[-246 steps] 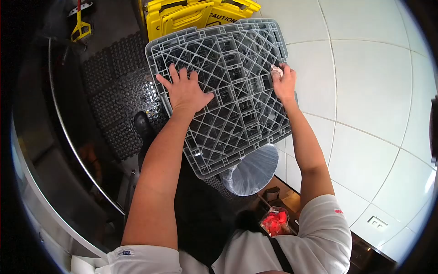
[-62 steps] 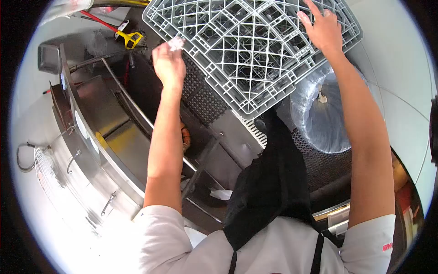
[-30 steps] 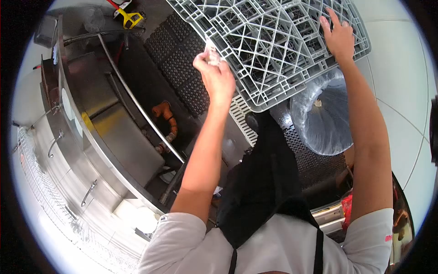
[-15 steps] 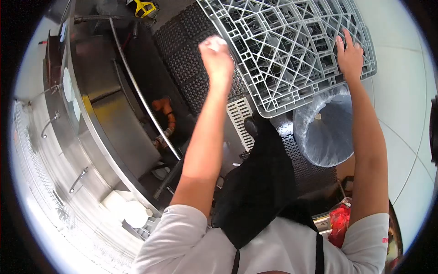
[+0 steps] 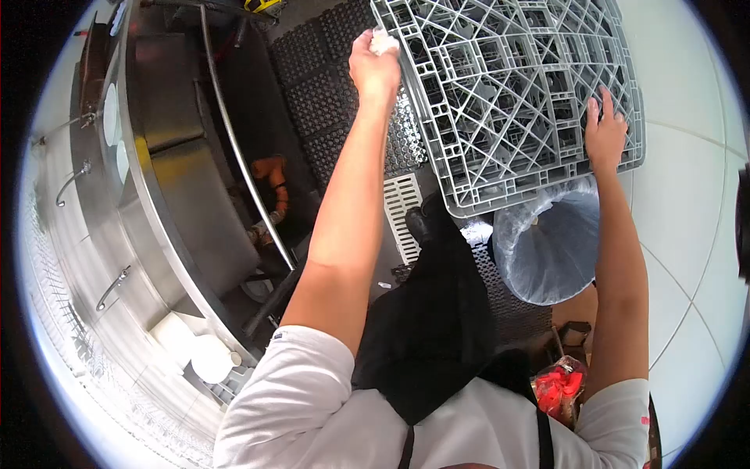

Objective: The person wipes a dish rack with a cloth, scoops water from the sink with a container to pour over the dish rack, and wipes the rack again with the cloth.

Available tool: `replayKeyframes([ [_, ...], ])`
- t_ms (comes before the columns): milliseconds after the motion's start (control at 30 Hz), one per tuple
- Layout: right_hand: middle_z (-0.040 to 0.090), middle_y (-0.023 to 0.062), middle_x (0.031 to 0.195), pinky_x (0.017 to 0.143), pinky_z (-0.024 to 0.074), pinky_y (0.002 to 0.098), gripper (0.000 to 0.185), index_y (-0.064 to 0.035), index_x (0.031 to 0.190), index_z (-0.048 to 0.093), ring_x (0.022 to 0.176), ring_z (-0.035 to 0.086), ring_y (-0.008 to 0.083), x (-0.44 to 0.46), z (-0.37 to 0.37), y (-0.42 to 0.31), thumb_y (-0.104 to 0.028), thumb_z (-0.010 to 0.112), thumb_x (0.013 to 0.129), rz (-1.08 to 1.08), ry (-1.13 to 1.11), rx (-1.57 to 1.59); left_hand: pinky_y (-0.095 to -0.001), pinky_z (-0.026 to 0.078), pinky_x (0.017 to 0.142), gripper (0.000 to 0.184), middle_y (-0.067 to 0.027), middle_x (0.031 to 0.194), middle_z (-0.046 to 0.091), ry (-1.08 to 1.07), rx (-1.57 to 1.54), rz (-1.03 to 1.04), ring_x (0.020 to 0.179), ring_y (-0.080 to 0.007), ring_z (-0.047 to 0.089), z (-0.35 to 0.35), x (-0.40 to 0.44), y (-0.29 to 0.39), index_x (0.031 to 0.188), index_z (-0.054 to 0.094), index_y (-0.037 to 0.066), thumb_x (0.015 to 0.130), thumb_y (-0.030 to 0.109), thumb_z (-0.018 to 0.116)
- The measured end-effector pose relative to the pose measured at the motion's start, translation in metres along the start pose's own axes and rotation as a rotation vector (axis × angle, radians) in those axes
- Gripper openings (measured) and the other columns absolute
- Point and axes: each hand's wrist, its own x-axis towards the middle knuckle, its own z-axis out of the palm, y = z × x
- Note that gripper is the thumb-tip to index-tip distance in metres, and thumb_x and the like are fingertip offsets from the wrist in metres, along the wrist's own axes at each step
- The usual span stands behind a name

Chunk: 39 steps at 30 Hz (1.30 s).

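Observation:
My left hand (image 5: 375, 74) is closed around a crumpled white wad (image 5: 383, 42), paper or cloth, I cannot tell which. It is at the left edge of a large grey plastic lattice rack (image 5: 500, 117); whether it touches the rack is unclear. My right hand (image 5: 606, 134) lies on the right part of that rack with its fingers apart, holding nothing. Beneath the lattice, dark shapes show through but cannot be made out.
A bin with a clear plastic liner (image 5: 539, 266) stands under the rack's near edge. Steel sinks with taps (image 5: 115, 288) run along the left. Black rubber matting (image 5: 312, 94) and a white floor drain grate (image 5: 401, 211) lie below. A white tiled wall (image 5: 687, 219) is at right.
My left hand with the white wad has come up to the rack's left edge. My right hand appears slightly lower in view, still on the rack. The whole view has shifted a little.

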Motion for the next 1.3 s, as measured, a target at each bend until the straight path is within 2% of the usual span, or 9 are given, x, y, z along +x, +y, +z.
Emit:
replayKeyframes([
  [167,0.058,0.0344,0.127,0.102,0.0445,0.054,0.055,-0.03,0.152,0.045,0.121,0.054,0.0483,0.002,0.0,0.0,-0.056,0.043,0.104,-0.025,0.0,0.001,-0.0331,0.053,0.093,0.043,-0.0141,0.111,0.073,-0.08,0.254,-0.131,0.101,-0.0197,0.069,-0.02,-0.067,0.015,0.125,0.064,-0.002,0.083,-0.002,0.072],
  [333,0.059,0.0344,0.123,0.099,0.0459,0.0541,0.053,-0.0295,0.152,0.045,0.117,0.055,0.0484,0.001,-0.001,-0.001,-0.054,0.042,0.105,-0.04,0.002,-0.025,-0.0328,0.056,0.09,0.049,-0.0145,0.114,0.074,-0.117,0.185,-0.135,0.101,-0.0205,0.071,-0.017,-0.053,0.006,0.127,0.066,0.001,0.079,-0.005,0.074],
  [367,0.059,0.0342,0.122,0.098,0.046,0.0542,0.053,-0.0294,0.152,0.045,0.116,0.055,0.0485,-0.002,0.0,-0.002,-0.054,0.042,0.105,-0.045,0.008,-0.022,-0.0393,0.056,0.093,0.044,-0.0161,0.107,0.076,-0.012,0.235,-0.05,0.101,-0.0295,0.074,-0.015,-0.032,0.019,0.12,0.071,0.007,0.077,0.013,0.078],
  [533,0.061,0.0324,0.112,0.093,0.0465,0.0546,0.051,-0.0278,0.152,0.044,0.107,0.058,0.0489,0.003,0.0,0.0,-0.051,0.041,0.106,-0.114,0.032,-0.018,-0.0402,0.055,0.092,0.043,-0.0223,0.111,0.073,0.031,-0.025,-0.052,0.103,-0.0332,0.072,-0.003,-0.017,-0.003,0.123,0.065,0.001,0.082,0.009,0.075],
  [767,0.061,0.0326,0.113,0.096,0.0444,0.0538,0.05,-0.0238,0.151,0.044,0.107,0.057,0.0487,0.003,0.005,0.001,-0.046,0.041,0.107,-0.183,0.063,0.021,-0.0275,0.05,0.086,0.033,-0.0059,0.108,0.07,-0.117,-0.314,-0.302,0.095,-0.0125,0.063,-0.008,-0.123,-0.037,0.129,0.063,0.0,0.096,0.0,0.059],
  [833,0.061,0.0327,0.113,0.096,0.0438,0.0536,0.05,-0.0228,0.152,0.044,0.107,0.056,0.0486,0.006,0.003,0.003,-0.045,0.04,0.107,-0.177,0.051,0.0,-0.0324,0.053,0.088,0.029,-0.0167,0.111,0.072,0.003,-0.353,-0.19,0.1,-0.0207,0.069,0.002,-0.086,-0.013,0.122,0.067,0.0,0.096,0.009,0.058],
  [1000,0.062,0.0332,0.11,0.096,0.0427,0.054,0.051,-0.0192,0.152,0.043,0.104,0.056,0.049,0.009,0.009,0.011,-0.044,0.039,0.107,-0.219,0.067,-0.009,-0.0432,0.051,0.089,0.031,-0.0204,0.109,0.065,0.127,-0.152,0.062,0.102,-0.04,0.063,0.008,-0.067,-0.009,0.12,0.065,0.002,0.09,0.007,0.063],
  [1233,0.06,0.031,0.125,0.102,0.0391,0.0532,0.052,-0.0133,0.152,0.042,0.111,0.054,0.0479,0.007,0.005,0.008,-0.041,0.038,0.108,-0.209,0.01,-0.001,-0.0274,0.046,0.102,0.036,-0.0079,0.127,0.067,-0.068,-0.674,-0.218,0.117,-0.0112,0.061,-0.006,-0.161,-0.035,0.133,0.061,0.0,0.097,-0.004,0.06],
  [1300,0.059,0.0297,0.13,0.104,0.0382,0.0528,0.052,-0.0131,0.152,0.042,0.115,0.053,0.0479,0.007,0.005,0.01,-0.041,0.037,0.108,-0.201,0.006,-0.004,-0.0282,0.044,0.106,0.041,-0.0122,0.131,0.066,-0.059,-0.581,-0.176,0.123,-0.0155,0.06,-0.001,-0.144,-0.038,0.137,0.056,-0.003,0.096,-0.005,0.058],
])
